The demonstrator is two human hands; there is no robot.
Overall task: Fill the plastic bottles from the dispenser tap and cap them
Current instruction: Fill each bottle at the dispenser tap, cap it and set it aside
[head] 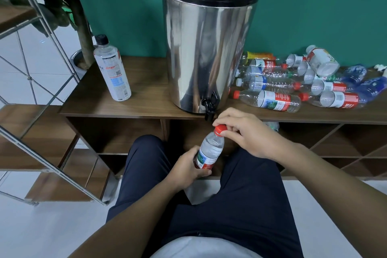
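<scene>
A clear plastic bottle (pixel 211 148) with a red and white label tilts just below the shelf edge, over my lap. My left hand (pixel 187 168) grips its lower body. My right hand (pixel 243 130) pinches the red cap (pixel 219 129) sitting on the bottle's neck. The steel dispenser (pixel 207 52) with a black lid stands on the wooden shelf (pixel 129 104); its black tap (pixel 209 106) hangs over the shelf's front edge, just above the cap. Water fills the bottle up to the shoulder.
A pile of several empty bottles (pixel 293 81) lies on the shelf right of the dispenser. A tall capped white-labelled bottle (pixel 112 69) stands upright to the left. A metal-framed rack (pixel 41 90) rises at far left. Open cubbies sit under the shelf.
</scene>
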